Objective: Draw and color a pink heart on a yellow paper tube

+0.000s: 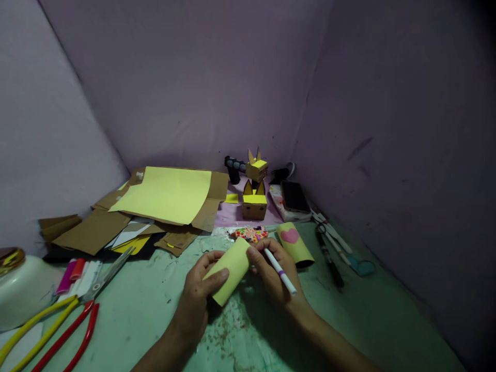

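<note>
A plain yellow paper tube [231,274] is tilted between my two hands above the green tabletop. My left hand [203,279] is closed around its lower left side, thumb lying across the front. At the tube's upper right end, the thumb of my right hand [273,263] presses on it. That same hand also keeps a white marker with a purple band [281,272] tucked between its fingers, pointing down to the right. Just beyond my right hand lies a second yellow tube [300,249] with a pink heart on it.
Scissors [93,289] with red and yellow handles lie at the left beside several markers [79,274]. Cardboard and a yellow sheet [166,194] are piled at the back left. Small eared cardboard boxes [254,206], a phone [295,196] and a black pen [329,258] sit farther back and right.
</note>
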A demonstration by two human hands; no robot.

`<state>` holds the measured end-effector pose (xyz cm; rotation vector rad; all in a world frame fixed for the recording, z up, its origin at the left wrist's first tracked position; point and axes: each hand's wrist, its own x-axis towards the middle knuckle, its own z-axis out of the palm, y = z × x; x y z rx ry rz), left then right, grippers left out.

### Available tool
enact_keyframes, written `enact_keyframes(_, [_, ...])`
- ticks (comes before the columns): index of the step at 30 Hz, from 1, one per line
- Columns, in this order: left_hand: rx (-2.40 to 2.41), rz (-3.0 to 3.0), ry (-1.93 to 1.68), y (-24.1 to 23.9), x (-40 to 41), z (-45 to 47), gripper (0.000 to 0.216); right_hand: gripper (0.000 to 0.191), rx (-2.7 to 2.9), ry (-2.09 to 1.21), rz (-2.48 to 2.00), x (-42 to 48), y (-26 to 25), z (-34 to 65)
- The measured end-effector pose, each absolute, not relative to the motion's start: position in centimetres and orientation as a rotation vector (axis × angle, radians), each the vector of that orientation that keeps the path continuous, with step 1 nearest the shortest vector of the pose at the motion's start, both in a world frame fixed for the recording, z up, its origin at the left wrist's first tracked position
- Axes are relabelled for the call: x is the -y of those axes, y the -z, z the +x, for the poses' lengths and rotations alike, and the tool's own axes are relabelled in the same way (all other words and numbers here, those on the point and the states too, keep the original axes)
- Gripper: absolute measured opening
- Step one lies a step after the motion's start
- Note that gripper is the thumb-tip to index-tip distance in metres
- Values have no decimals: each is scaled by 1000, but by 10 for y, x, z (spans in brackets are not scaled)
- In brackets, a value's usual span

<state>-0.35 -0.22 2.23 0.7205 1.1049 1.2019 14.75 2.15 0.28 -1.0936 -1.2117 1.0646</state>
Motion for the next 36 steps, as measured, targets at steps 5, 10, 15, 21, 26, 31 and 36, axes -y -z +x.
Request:
enact_keyframes(5, [-1190,668,-1222,-26,-2,-9,43,23,1232,-1102,-1088,-16,-10,148])
enact_keyframes(10, [-1107,675,-1144,-22,0,-8,36,28,1276,-1121,-1021,-15,-13,149])
enact_keyframes(15, [-1128,721,-1219,-16,1,-11,49,32,1196,-1082,-1102,-18,-12,152])
enact_keyframes(21, [-1175,1135,-1078,-5,-3,-16,61,31,1212,-1067,-1179,-20,-7,152])
enact_keyframes(26, [-1257,1094,-1027,-4,-1,-12,59,28,1148,-1124,-1136,-23,-5,152])
enact_keyframes(31, [-1346,1037,-1076,-12,4,-8,62,35,1097,-1178,-1052,-22,-9,149])
enact_keyframes(36, [-1562,1157,-1109,-14,6,-12,51,33,1045,-1280,-1012,-22,-7,149])
